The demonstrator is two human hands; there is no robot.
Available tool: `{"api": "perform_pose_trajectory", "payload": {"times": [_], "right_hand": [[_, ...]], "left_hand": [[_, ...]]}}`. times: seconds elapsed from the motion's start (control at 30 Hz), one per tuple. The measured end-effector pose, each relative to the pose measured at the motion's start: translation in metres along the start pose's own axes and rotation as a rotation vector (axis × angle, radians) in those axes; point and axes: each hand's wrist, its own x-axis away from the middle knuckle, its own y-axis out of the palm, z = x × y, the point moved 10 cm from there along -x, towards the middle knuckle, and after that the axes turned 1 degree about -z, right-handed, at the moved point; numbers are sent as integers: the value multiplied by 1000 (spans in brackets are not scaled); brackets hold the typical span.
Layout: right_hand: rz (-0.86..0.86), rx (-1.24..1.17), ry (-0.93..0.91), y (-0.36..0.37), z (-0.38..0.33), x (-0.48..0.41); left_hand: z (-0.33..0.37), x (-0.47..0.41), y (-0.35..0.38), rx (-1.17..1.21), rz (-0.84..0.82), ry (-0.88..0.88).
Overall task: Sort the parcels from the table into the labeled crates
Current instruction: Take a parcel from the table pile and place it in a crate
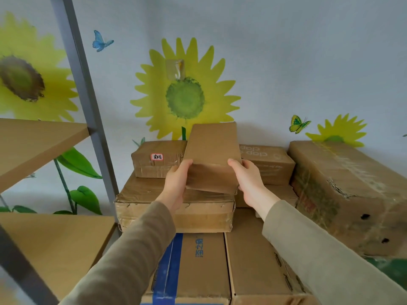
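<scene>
At the bottom of the view, nearest the person, two cartons lie side by side: a blue-taped carton (198, 267) and a plain stapled carton (248, 260). Just beyond them sits a wide dented carton (154, 208), and both arms reach over it in olive sleeves.

The parcel (212, 150) is held above that carton, between the two hands. It is a flat, plain brown cardboard box, tilted so that its far end rises toward the wall. It looks light and fairly stiff, with a dry matt surface that should not slip. Being thin, it is likely to flex or crease if squeezed mid-face, so the long side edges near one end are the sensible place to hold it.

That is where it is held. The left hand (176, 186) clasps the near left edge, thumb on the top face and fingers curled underneath. The right hand (248, 181) clasps the near right edge in the same way. Whether the parcel's near lower edge touches the dented carton or hangs just clear of it I cannot tell.

Behind the parcel lie a labelled carton (154, 168), whose small red-bordered tag (157, 156) is too small to read, and a printed carton (268, 166). A large battered carton (343, 190) stands to the right and a wooden shelf (39, 139) to the left, against the sunflower wall (286, 62).
</scene>
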Motion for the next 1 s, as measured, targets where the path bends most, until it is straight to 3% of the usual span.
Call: {"api": "perform_pose_trajectory", "payload": {"times": [0.27,0.47,0.63,0.73,1.0], "right_hand": [[42,-187,37,-23,12,27],[19,-224,-50,-33,7,48],[31,-316,-58,-39,1,52],[42,-222,-97,-43,-5,49],[-186,-295,182,-24,19,52]], "left_hand": [[6,30,7,-43,-67,68],[6,47,11,-69,-84,68],[-6,50,5,247,-81,-73],[-20,51,1,332,-88,-167],[-23,59,4,441,-103,-197]]}}
